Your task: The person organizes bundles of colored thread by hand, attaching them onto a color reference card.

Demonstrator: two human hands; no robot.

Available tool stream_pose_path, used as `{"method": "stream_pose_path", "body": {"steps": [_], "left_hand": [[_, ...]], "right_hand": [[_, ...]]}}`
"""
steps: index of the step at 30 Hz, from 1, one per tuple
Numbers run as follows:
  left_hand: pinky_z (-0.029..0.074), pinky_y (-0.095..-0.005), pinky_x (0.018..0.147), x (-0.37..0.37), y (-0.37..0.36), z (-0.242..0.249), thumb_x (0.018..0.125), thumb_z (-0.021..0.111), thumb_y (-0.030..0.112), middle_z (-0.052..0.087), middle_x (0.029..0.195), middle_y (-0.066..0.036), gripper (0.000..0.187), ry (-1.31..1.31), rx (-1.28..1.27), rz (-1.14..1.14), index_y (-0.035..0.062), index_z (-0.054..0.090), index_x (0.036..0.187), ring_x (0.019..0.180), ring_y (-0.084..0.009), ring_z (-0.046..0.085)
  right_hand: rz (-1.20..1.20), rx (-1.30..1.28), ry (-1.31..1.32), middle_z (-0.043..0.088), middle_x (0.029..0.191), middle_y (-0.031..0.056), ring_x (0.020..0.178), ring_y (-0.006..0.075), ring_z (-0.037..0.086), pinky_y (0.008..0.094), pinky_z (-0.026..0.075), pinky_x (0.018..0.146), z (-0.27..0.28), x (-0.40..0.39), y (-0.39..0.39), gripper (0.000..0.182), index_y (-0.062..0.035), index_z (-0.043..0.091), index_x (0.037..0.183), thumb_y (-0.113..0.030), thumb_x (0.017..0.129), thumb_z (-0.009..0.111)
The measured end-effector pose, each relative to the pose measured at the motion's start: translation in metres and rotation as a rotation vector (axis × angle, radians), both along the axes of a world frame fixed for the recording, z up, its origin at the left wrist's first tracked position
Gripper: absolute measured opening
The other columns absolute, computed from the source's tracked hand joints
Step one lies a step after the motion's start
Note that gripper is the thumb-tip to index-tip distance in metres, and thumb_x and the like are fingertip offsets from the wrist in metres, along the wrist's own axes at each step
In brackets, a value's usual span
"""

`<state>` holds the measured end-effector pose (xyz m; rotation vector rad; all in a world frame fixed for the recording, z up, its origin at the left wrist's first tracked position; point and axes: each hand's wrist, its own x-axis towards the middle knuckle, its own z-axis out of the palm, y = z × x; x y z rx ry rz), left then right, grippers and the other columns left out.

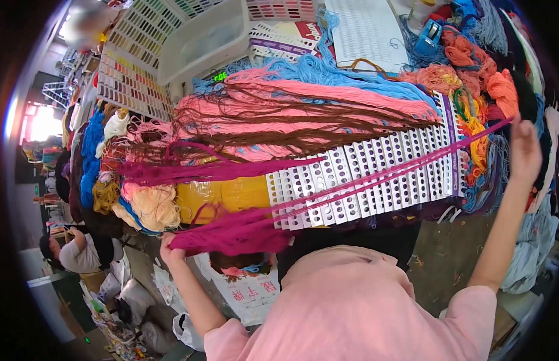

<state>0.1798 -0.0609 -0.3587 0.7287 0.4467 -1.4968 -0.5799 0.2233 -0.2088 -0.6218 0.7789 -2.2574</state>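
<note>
My left hand [173, 248] is closed on a loose bundle of magenta embroidery thread [240, 233] at the table's front left edge. From that bundle a few strands run taut up to the right, where my right hand [525, 150] pinches their far end. They cross above a row of white cards punched with holes [363, 180]. Another magenta hank [219, 171] lies across the table, its tip reaching onto the cards. Behind the cards, brown thread [327, 135] is spread over pink thread [303, 90], with blue thread [351, 75] beyond.
Colour sample charts [132, 84] and a white plastic bin [204, 39] stand at the back left. A blue tape dispenser [428, 37] sits at the back right among tangled yarn. Cream thread [152, 204] lies near my left hand. Another person [81, 249] is at far left.
</note>
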Motion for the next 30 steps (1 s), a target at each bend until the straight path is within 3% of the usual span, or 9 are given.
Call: {"method": "stream_pose_path", "body": {"steps": [2, 4, 5, 6, 7, 10, 16, 22, 30], "left_hand": [[0.032, -0.0149, 0.035, -0.041, -0.004, 0.013, 0.077, 0.042, 0.005, 0.04, 0.055, 0.002, 0.005, 0.11, -0.287, -0.276, 0.001, 0.045, 0.076, 0.039, -0.0035, 0.037], [0.029, -0.0138, 0.033, -0.171, 0.008, 0.069, 0.079, 0.042, 0.009, 0.037, 0.051, 0.004, 0.01, 0.378, -0.232, -0.507, -0.0006, 0.045, 0.082, 0.037, -0.0024, 0.035], [0.026, -0.0146, 0.031, -0.202, 0.009, 0.047, 0.079, 0.042, 0.008, 0.038, 0.051, 0.004, 0.01, -0.435, -0.258, -0.661, -0.0003, 0.045, 0.083, 0.036, -0.0021, 0.034], [0.025, -0.0138, 0.033, -0.254, 0.014, 0.059, 0.079, 0.043, 0.008, 0.042, 0.055, 0.003, 0.012, 0.178, -0.296, -0.98, -0.0011, 0.046, 0.086, 0.037, -0.0015, 0.034], [0.028, -0.0148, 0.036, -0.288, 0.024, 0.055, 0.079, 0.043, 0.008, 0.047, 0.061, 0.002, 0.016, -0.363, -0.204, -1.095, -0.0025, 0.049, 0.089, 0.042, -0.0006, 0.036], [0.033, -0.0175, 0.044, -0.371, 0.04, 0.034, 0.075, 0.053, 0.018, 0.054, 0.069, -0.001, 0.021, -0.737, -0.216, -1.534, 0.0005, 0.055, 0.087, 0.053, -0.0041, 0.042], [0.032, -0.0183, 0.04, -0.402, 0.058, 0.024, 0.072, 0.058, 0.013, 0.047, 0.052, 0.001, 0.01, -1.019, -0.362, -1.628, 0.0049, 0.054, 0.068, 0.043, -0.0057, 0.042], [0.03, -0.0181, 0.042, -0.4, 0.056, 0.017, 0.074, 0.054, 0.009, 0.046, 0.055, 0.002, 0.005, -0.7, -0.386, -1.489, 0.0047, 0.052, 0.071, 0.045, -0.0048, 0.041], [0.028, -0.0186, 0.042, -0.405, 0.061, 0.01, 0.079, 0.048, 0.012, 0.049, 0.059, 0.001, 0.008, -0.801, -0.295, -1.407, 0.0047, 0.052, 0.079, 0.043, -0.0049, 0.036]], "right_hand": [[-0.272, -0.191, -0.02, 0.036, 0.071, 0.0079, 0.073, 0.0178, 0.041, 0.035, 0.029, 0.092, 0.016, -0.034, 0.015, 0.008, 0.005, 0.035, 0.073, 0.0, 0.079, 0.037], [0.106, -0.176, -0.257, 0.043, 0.074, 0.0067, 0.073, 0.0162, 0.045, 0.0311, 0.036, 0.082, 0.012, 0.015, -0.034, 0.009, 0.0027, 0.042, 0.073, -0.004, 0.079, 0.039], [-0.334, 0.212, 0.318, 0.051, 0.077, 0.0056, 0.073, 0.0149, 0.049, 0.0283, 0.04, 0.073, -0.011, 0.073, -0.073, 0.009, 0.001, 0.048, 0.076, -0.008, 0.077, 0.046], [-0.295, 0.719, 0.531, 0.054, 0.076, 0.0045, 0.074, 0.0116, 0.05, 0.0253, 0.039, 0.07, -0.038, 0.098, -0.09, 0.008, -0.0021, 0.054, 0.076, -0.009, 0.075, 0.05], [-0.082, 0.756, 0.529, 0.055, 0.074, 0.0035, 0.07, 0.0095, 0.049, 0.0239, 0.039, 0.066, -0.055, 0.128, -0.108, 0.007, -0.0028, 0.057, 0.074, -0.008, 0.072, 0.052], [0.21, 0.775, 0.717, 0.056, 0.068, 0.0026, 0.057, 0.0088, 0.048, 0.0225, 0.038, 0.049, -0.116, 0.191, -0.146, 0.006, -0.0003, 0.058, 0.065, -0.006, 0.063, 0.058], [-0.012, 0.671, 1.241, 0.049, 0.069, 0.0088, 0.064, 0.025, 0.047, 0.0326, 0.036, 0.059, -0.141, 0.228, -0.15, 0.015, -0.002, 0.055, 0.074, -0.003, 0.059, 0.058], [-0.065, 0.652, 1.547, 0.046, 0.083, 0.0111, 0.07, 0.0256, 0.043, 0.0337, 0.033, 0.065, -0.124, 0.243, -0.138, 0.044, -0.0018, 0.05, 0.095, -0.018, 0.056, 0.062], [-0.003, 0.673, 1.146, 0.045, 0.077, 0.007, 0.073, 0.022, 0.045, 0.0328, 0.032, 0.064, -0.143, 0.235, -0.143, 0.034, -0.0056, 0.056, 0.082, -0.016, 0.05, 0.06]]}}
